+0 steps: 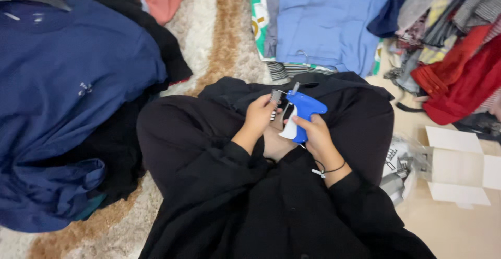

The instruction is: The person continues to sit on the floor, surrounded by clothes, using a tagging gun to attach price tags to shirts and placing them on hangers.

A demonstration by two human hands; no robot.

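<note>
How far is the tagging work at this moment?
In hand: the right hand holds the blue tagging gun, the left hand a small tag at its needle, over a black garment. No finished tags are visible. Garment piles lie around.

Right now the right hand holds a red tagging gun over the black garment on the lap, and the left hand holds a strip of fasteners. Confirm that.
Not quite: the tagging gun is blue with a white trigger, not red. The head view shows it in the right hand, over the black garment on the lap, while the left hand holds the strip of fasteners.
</note>
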